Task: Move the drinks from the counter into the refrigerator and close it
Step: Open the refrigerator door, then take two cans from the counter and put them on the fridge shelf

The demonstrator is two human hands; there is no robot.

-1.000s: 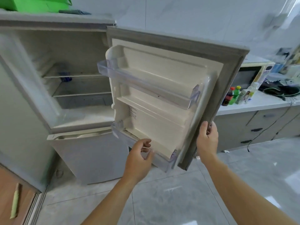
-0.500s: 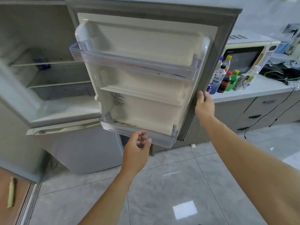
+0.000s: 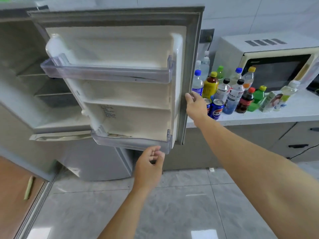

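The refrigerator door (image 3: 124, 49) stands wide open with its inner side toward me, and both clear door bins (image 3: 107, 75) hold nothing. My right hand (image 3: 196, 105) grips the door's free edge at mid height, thumb on the grey gasket. Just under the lower bin (image 3: 133, 142) hovers my left hand (image 3: 150, 161), fingers loosely curled and holding nothing. The drinks (image 3: 231, 94), several bottles and two blue cans (image 3: 216, 109), stand clustered on the white counter (image 3: 284, 112) right behind the door's edge.
A cream microwave (image 3: 262, 49) sits on the counter behind the drinks. Grey drawers (image 3: 300, 137) run below the counter. The fridge cavity (image 3: 51, 94) with its shelves is at left, the lower compartment door (image 3: 96, 163) beneath it. Tiled floor lies underfoot.
The door has swung further open to the right with my right hand on its edge, uncovering more of the drinks. My left hand stayed under the lower bin.
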